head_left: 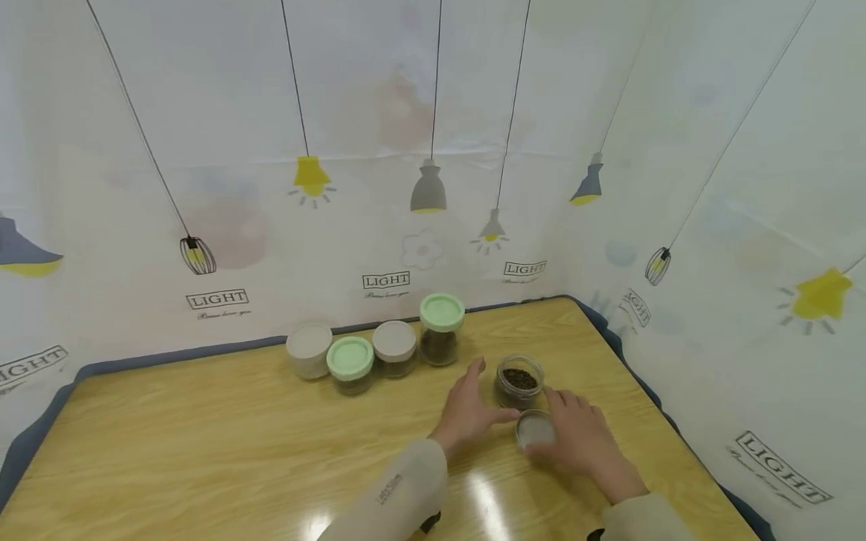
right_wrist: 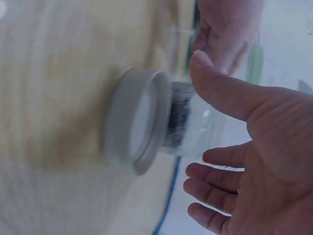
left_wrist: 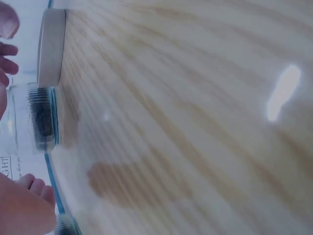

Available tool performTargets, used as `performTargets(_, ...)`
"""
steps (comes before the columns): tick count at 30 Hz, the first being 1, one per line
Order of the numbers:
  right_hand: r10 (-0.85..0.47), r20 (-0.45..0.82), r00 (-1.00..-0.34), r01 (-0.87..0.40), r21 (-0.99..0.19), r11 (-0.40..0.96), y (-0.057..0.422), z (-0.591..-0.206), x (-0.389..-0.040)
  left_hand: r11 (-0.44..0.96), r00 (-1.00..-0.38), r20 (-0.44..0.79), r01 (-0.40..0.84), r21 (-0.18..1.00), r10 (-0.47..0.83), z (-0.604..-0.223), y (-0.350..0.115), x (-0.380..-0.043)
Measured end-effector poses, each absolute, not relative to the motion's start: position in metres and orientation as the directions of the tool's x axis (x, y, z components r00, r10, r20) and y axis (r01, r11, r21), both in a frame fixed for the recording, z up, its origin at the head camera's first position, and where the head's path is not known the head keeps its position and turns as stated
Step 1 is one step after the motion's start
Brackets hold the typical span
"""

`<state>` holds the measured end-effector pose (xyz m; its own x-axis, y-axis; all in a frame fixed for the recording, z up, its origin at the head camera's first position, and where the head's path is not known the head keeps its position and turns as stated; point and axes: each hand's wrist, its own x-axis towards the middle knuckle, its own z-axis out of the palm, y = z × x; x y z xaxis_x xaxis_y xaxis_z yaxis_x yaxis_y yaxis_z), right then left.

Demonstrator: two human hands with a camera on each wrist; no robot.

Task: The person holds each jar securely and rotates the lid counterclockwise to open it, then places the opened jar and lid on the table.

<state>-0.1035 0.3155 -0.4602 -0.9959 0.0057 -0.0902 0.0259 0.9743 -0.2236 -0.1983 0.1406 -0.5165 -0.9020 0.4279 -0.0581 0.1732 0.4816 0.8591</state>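
An uncovered glass jar (head_left: 519,382) with dark grains inside stands near the right part of the table. In front of it lies a pale round lid (head_left: 536,430), its hollow side up, also seen as a lid (right_wrist: 139,122) in the right wrist view. My right hand (head_left: 580,434) hovers at the lid's right side, thumb and fingers spread with nothing between them. To the left of the jar is my left hand (head_left: 470,409), its thumb reaching toward the lid and its fingers extended beside the glass.
Behind and to the left, a row of closed jars lines the table's back: a white-lidded jar (head_left: 310,350), a short green-lidded jar (head_left: 350,364), another white-lidded jar (head_left: 395,348) and a taller green-lidded jar (head_left: 441,330). A lamp-printed curtain (head_left: 352,225) surrounds the wooden table (head_left: 203,443).
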Motion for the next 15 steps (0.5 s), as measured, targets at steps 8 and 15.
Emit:
performTargets(8,0.012,-0.079,-0.997,0.026,-0.187,0.982,0.297,-0.434,-0.106,0.446,-0.860,-0.079,0.181,0.877,0.504,-0.503,0.097,-0.188)
performTargets(15,-0.057,0.013,-0.998,-0.059,-0.202,0.978,0.274,-0.420,-0.111,0.471,-0.843,-0.120,0.169,0.866,0.524,-0.492,0.053,-0.176)
